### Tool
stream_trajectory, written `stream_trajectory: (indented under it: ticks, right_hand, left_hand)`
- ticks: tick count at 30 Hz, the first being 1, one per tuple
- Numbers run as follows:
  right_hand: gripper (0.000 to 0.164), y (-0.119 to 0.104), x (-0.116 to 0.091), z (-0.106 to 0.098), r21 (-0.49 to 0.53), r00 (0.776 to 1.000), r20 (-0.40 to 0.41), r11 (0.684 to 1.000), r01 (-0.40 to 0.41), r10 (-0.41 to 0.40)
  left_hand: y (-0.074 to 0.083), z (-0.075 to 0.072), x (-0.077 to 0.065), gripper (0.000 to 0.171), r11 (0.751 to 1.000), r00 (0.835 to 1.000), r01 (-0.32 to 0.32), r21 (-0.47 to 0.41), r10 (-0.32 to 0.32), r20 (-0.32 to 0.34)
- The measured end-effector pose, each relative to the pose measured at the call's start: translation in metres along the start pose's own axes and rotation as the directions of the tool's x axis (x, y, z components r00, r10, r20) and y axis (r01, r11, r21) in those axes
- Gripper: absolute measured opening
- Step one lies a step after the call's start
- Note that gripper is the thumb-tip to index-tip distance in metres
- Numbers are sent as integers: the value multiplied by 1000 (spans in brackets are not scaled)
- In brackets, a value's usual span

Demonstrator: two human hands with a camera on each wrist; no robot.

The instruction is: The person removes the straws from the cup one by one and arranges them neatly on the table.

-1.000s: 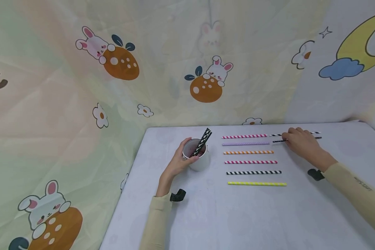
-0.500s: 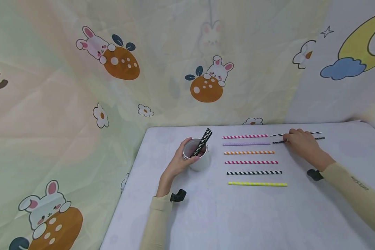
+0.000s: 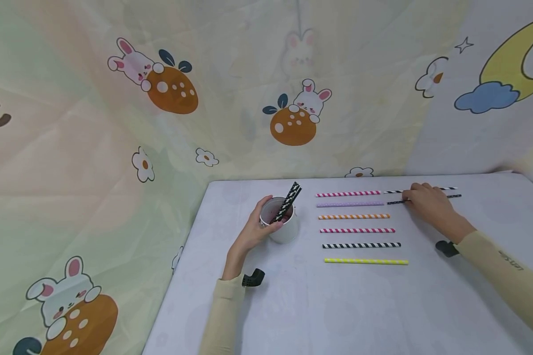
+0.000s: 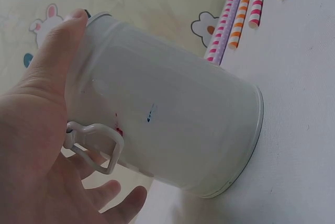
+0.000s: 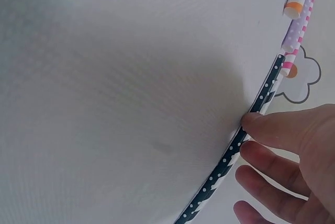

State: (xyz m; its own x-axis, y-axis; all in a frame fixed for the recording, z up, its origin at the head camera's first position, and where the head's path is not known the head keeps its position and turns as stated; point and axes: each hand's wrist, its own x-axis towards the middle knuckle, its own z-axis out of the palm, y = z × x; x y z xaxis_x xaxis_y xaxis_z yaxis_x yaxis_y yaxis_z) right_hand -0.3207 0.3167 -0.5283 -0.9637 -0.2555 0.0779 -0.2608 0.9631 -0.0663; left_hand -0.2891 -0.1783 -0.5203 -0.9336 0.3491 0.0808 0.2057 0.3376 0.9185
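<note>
Yellow straw (image 3: 366, 261) is the nearest loose one on the counter (image 3: 351, 310), untouched. Farther back, toward left edge: left grip (image 3: 252, 229) wrapped round white bucket (image 3: 286, 234), black patterned straws (image 3: 286, 203) leaning in it. Toward back-right corner: right grip (image 3: 428, 204) pinching dotted black straw (image 3: 454, 196) nearer its left end; long axis about parallel to back edge, bucket well apart leftward, left hand too. Striped black-and-white straw (image 3: 449, 188) just behind, by that edge.

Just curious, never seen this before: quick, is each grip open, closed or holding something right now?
Left grip: closed, holding the white bucket.
Right grip: closed, pinching the black dotted straw.
</note>
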Motion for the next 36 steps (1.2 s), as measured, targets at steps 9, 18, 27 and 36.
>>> stream_trajectory:
  ticks: [9, 18, 27, 36]
  right_hand:
    - [17, -2, -1, -2, -3, 1000, 5, 1000, -3, 3]
    - [17, -1, -1, 0, 3, 1000, 0, 1000, -8, 8]
    - [17, -1, -1, -2, 11, 1000, 2, 1000, -10, 10]
    - [17, -1, 0, -2, 5, 1000, 25, 1000, -16, 16]
  left_hand:
    - [-1, 0, 2, 85, 1000, 1000, 6, -13, -5, 23]
    - [1, 1, -1, 84, 1000, 1000, 7, -12, -7, -3]
    - [2, 0, 2, 87, 1000, 999, 18, -14, -17, 32]
    - [2, 0, 0, 86, 1000, 1000, 12, -9, -12, 8]
